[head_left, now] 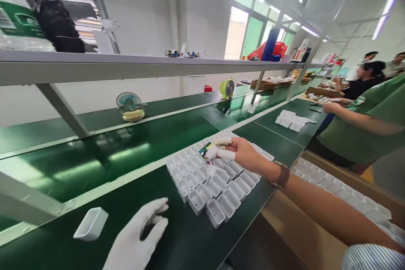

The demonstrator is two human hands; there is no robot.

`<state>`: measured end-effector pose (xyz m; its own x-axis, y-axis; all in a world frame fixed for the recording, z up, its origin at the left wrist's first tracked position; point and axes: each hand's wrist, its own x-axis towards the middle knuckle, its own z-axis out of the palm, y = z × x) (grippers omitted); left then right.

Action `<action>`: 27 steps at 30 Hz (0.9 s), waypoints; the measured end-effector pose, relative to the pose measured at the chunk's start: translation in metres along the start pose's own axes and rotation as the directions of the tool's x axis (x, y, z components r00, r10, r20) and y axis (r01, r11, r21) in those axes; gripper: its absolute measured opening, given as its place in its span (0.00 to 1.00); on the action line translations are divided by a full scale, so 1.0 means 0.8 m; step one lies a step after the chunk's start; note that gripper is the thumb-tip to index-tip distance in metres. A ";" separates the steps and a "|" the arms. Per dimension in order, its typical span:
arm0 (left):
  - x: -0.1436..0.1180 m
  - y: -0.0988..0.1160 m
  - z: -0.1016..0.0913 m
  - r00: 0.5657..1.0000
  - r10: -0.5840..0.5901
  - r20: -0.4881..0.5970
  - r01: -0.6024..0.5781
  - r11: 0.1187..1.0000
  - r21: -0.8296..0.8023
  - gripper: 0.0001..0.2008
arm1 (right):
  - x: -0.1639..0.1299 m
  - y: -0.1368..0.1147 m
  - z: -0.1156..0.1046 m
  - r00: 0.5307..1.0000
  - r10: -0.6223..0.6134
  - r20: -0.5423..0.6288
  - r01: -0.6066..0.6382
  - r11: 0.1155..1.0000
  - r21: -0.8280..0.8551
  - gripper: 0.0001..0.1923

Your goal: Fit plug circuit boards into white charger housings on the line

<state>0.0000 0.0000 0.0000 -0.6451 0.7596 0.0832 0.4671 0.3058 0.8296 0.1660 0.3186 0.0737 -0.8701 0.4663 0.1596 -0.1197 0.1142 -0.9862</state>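
The right hand (243, 152) pinches a small board (205, 149) between capped fingers (218, 152), just above the block of white cases (215, 181); a loose pinch could drop it among them; the left hand (139, 236) lies open and empty on the surface (177, 240), one lone case (91, 223) beside it; a sweep could knock it; one board, two fans (130, 107), cases too many to count.

1. The left hand (139, 238) wears a white glove that covers all of it.
2. The right hand (243, 152) has no glove, only little white caps on the fingertips (211, 152).
3. A brown band (281, 176) goes round the right wrist.
4. The right arm is bare up to a sleeve (373, 258) with thin blue and white stripes.
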 end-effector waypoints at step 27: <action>-0.073 -0.050 -0.050 0.912 -0.408 -0.045 0.250 0.638 -0.729 0.20 | -0.062 0.132 0.325 0.746 -0.476 0.466 0.662 0.605 -0.442 0.32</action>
<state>-0.0049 -0.0798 -0.0163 -0.8059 0.5422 -0.2380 -0.3040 -0.0338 0.9521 0.0720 0.0795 -0.0494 -0.8151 -0.1152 0.5678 -0.4370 0.7657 -0.4720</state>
